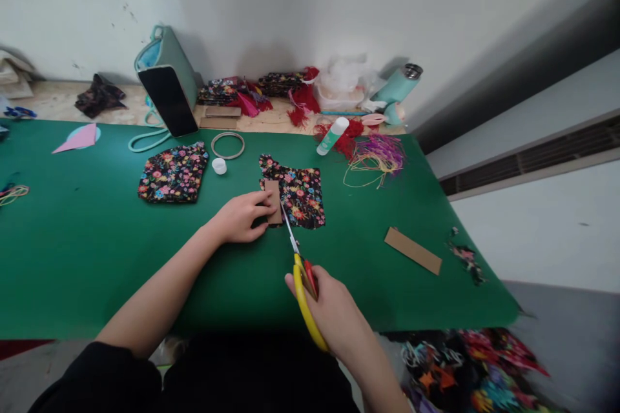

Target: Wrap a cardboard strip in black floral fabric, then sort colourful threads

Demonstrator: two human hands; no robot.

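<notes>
My left hand [245,216] presses a small strip of brown cardboard [272,197] onto a black floral fabric piece [305,197] on the green table. The fingers reach over the cardboard's left side, bent but not wrapped round it. In my right hand [334,310] are scissors [301,271] with yellow and red handles. Their blades point away from me, and the tips touch or nearly touch the fabric beside the cardboard's right edge. Whether the blades are parted is hard to see. A second floral fabric stack [173,173] lies to the left.
Behind the fabric are a white cap [219,166], a ring [227,145] and a glue stick [332,136]. A phone [168,101] leans on a teal case [177,58]. At right lie a cardboard strip [413,250] and coloured threads [378,156]. A teal bottle [400,85] stands near the wall.
</notes>
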